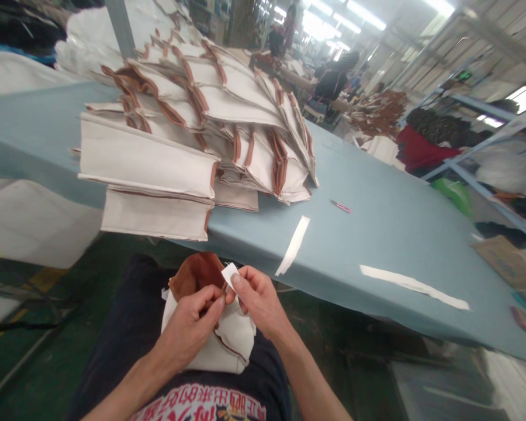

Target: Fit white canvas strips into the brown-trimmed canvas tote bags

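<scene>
A white canvas bag with brown trim (221, 339) lies in my lap, below the table's front edge. My left hand (193, 327) rests on it with fingers pinched at the bag's brown opening. My right hand (256, 298) pinches a small white label (230, 273) between thumb and fingers, right beside my left fingertips. Both hands are closed and nearly touching over the bag.
A tall pile of several white bags with brown trim (193, 128) covers the blue-grey table (377, 234). Two white strips (293, 244) (414, 286) and a small pink tool (341, 206) lie on the table. Shelves (486, 152) stand at the right; people work far back.
</scene>
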Motion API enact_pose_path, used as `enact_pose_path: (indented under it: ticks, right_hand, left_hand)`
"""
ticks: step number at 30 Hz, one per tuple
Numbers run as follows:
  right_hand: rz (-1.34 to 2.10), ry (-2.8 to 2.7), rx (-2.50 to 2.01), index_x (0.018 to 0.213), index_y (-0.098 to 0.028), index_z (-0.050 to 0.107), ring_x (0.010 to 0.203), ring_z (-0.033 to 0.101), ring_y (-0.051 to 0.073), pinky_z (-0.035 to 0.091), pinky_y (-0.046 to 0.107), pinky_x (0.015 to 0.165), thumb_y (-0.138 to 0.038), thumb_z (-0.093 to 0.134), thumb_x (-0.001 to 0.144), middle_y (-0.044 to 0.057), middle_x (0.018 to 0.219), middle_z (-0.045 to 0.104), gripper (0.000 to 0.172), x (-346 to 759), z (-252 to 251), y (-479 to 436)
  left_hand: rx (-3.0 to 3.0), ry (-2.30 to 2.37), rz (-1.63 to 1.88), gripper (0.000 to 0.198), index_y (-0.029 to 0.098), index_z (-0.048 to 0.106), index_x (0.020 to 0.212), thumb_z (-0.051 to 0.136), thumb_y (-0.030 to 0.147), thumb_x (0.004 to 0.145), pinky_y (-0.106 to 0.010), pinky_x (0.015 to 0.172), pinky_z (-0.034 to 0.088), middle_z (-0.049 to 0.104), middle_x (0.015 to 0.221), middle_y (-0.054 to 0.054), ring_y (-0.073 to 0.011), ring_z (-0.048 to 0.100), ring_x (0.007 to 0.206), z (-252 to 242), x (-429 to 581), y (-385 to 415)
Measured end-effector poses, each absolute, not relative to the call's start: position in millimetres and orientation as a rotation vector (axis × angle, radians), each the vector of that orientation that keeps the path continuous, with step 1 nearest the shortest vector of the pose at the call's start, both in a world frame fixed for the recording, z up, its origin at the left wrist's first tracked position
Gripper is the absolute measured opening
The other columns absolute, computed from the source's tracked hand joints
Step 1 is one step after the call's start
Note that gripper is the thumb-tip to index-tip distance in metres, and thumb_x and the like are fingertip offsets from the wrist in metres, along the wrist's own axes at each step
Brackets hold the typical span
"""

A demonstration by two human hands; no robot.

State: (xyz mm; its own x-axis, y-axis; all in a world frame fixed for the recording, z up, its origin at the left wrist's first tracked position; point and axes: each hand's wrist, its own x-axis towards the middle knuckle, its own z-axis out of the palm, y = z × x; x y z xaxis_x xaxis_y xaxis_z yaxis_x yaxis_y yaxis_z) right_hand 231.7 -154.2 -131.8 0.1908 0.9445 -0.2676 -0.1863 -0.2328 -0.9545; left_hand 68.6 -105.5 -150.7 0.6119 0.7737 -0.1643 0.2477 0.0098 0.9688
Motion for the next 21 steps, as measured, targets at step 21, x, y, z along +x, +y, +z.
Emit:
enact_pose_path:
  ticks: [21]
  right_hand:
    - [1.366, -0.763, -1.366, 0.083, -0.019, 0.062, 0.047, 0.038, 0.006, 0.029, 0.022, 0.047, -0.084, 0.077, 0.081, -0.004, 0.063, 0.063, 0.067, 231.2, -138.4, -154.2]
  left_hand:
    - [1.523, 0.914, 0.467, 0.037, 0.020, 0.066, 0.076, 0.055, 0.052, 0.092, -0.027, 0.054, 0.039, 0.054, 0.060, 0.004, -0.0162, 0.052, 0.056, -162.0, 69.7, -107.4]
